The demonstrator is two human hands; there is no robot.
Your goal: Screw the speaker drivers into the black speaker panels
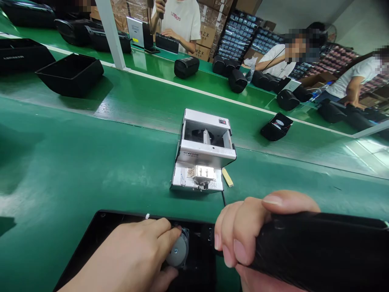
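Note:
My left hand [133, 255] presses a small round grey speaker driver [178, 251] into a black plastic housing [100, 227] lying at the near edge of the green bench. Its fingers curl around the driver's rim. My right hand [243, 235] is closed around a thick black tool handle [322, 247] that runs off to the right, close to the camera. A silver screw feeder machine [202, 152] stands on the bench just beyond both hands, with a small yellowish stick [227, 177] lying beside its right side.
A green conveyor belt [146, 97] runs behind the bench carrying black speaker shells [186, 67], an open black housing [71, 73] and a flat black part [276, 126]. Three people sit or stand at the far side. Cardboard boxes and stacked trays [240, 32] fill the background.

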